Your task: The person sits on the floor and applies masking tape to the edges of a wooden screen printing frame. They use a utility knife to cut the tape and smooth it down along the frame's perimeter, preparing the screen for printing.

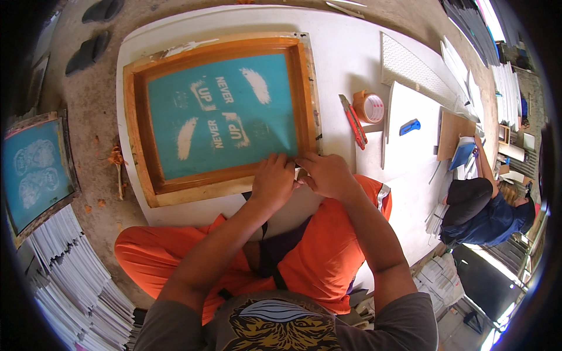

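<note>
A wooden screen-printing frame (221, 179) with teal mesh (170, 93) lies in front of me, pale lettering and leaf-like patches showing through the mesh. Both my hands meet at its near right corner. My left hand (274, 180) has its fingers curled over the near rail. Right beside it, my right hand (329, 175) is closed at the corner, thumb close to the left thumb. Whether a small piece is pinched between them is hidden. A red utility knife (353, 121) and a roll of brown tape (370, 108) lie to the right of the frame.
The white board (345, 55) under the frame extends right, where a blue cutter (410, 127) rests on a white sheet (404, 96). Another person (486, 205) sits at far right. A second teal screen (38, 167) and stacked sheets (76, 281) stand left; sandals (88, 52) lie far left.
</note>
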A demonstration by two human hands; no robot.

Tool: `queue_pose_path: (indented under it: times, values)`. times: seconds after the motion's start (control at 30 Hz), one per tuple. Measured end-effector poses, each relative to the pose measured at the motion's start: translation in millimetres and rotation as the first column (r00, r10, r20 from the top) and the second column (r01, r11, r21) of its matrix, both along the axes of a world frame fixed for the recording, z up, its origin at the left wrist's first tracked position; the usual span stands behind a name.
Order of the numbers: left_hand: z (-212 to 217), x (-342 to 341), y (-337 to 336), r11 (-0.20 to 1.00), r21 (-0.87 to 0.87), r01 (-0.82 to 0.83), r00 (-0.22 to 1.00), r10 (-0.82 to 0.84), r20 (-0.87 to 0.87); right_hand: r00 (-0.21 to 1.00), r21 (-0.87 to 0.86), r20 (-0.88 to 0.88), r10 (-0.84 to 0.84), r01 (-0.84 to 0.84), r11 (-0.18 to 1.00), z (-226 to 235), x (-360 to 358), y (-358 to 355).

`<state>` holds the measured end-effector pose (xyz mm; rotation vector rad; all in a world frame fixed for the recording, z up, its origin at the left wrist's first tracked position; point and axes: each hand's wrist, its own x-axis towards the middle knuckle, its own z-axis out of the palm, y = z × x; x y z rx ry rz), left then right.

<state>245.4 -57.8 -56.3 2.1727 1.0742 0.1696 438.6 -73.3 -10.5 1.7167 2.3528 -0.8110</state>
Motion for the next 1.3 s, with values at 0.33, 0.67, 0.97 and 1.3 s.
queue_pose_path:
  times: [0.33,0.67,0.97,1.3]
  values:
    - [2.7,-8.2,2.3,0.999,-0.030,0.022,1.000,-0.022,0.017,0.999,-0.041,-0.034,-0.036,0.035,0.999,8.8,-7.7,4.5]
    - [44.5,-127.6,15.0,0.996,0.041,-0.086,0.994,0.088,-0.071,0.920,-0.444,0.343,0.191,-0.021,0.896,27.7,-51.6,62.5]
    - [53.4,-319.3,81.2,0.612,-0.226,-0.758,0.652,0.720,-0.238,0.926,-0.530,0.308,0.219,-0.024,0.848,10.6,-96.7,80.7]
    - [84.3,-332.5,62.2,0.794,-0.241,-0.558,0.828,0.515,-0.221,0.963,-0.368,0.166,0.214,-0.141,0.919,5.0,-169.3,74.7]
